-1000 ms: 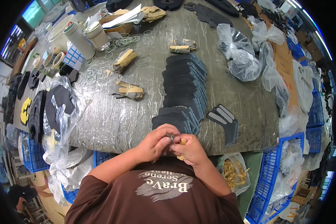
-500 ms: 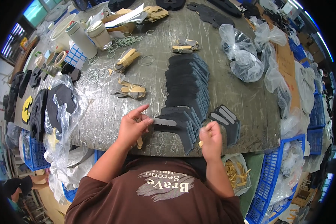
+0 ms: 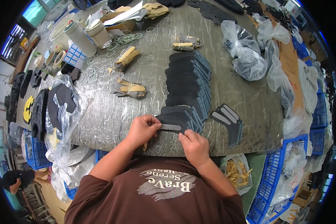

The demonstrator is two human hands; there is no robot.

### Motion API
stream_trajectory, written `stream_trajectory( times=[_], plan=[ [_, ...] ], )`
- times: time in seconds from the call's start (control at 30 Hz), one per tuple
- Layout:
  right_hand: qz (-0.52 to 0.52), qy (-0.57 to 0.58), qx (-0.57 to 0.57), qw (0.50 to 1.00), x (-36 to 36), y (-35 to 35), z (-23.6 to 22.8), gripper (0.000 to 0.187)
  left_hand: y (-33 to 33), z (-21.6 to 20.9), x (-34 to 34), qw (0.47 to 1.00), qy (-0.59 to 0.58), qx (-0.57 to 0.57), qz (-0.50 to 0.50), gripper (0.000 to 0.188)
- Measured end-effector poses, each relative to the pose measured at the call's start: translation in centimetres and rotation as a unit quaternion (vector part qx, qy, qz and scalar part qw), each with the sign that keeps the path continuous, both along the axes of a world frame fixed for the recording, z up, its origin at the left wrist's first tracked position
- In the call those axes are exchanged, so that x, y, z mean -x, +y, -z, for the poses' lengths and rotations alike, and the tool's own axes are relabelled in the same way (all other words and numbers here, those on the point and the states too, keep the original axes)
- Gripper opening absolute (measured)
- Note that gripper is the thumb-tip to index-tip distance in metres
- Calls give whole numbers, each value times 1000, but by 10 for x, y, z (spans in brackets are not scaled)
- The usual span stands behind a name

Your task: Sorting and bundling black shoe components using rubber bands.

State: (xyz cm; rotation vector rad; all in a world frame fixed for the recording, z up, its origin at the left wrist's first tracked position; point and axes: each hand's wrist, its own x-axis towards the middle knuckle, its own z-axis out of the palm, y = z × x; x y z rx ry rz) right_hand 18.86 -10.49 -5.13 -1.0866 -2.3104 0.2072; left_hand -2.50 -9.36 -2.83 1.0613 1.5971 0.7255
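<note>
My left hand [image 3: 141, 130] is closed in a pinch at the left end of a rounded grey strip [image 3: 171, 127]. The strip lies along the nearest of a row of overlapping dark fabric pieces [image 3: 186, 80] with blue-grey edges. At its right end, the thumb and fingers of my right hand [image 3: 196, 146] are pressed together, partly covering that front piece. Off to the right lies a separate dark piece [image 3: 232, 128] bearing several grey strips [image 3: 227, 113]. A small tan strip [image 3: 145, 146] shows beneath my left wrist.
Rubber-banded bundles [image 3: 130, 89] of tan and grey strips lie left of and beyond the row. Loose rubber bands [image 3: 128, 38], a white bottle [image 3: 80, 39] and a jar [image 3: 98, 33] stand farther left. Clear plastic bags [image 3: 246, 56] occupy the right; a blue crate [image 3: 267, 179] sits below the table edge.
My right hand has moved left onto the strip's right end, and the tan scrap at its fingers no longer shows. My left hand's raised index finger has curled in.
</note>
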Motion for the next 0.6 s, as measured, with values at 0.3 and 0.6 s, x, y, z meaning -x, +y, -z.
stream_trajectory(
  times=[0.3,0.6],
  plan=[
    [-14,-26,-11,1000,-1,-1,2,12,0,-1,1,1000,23,-9,1,13],
    [-10,-11,18,1000,-3,0,3,17,1,4,-1,934,248,-235,106,5]
  ],
)
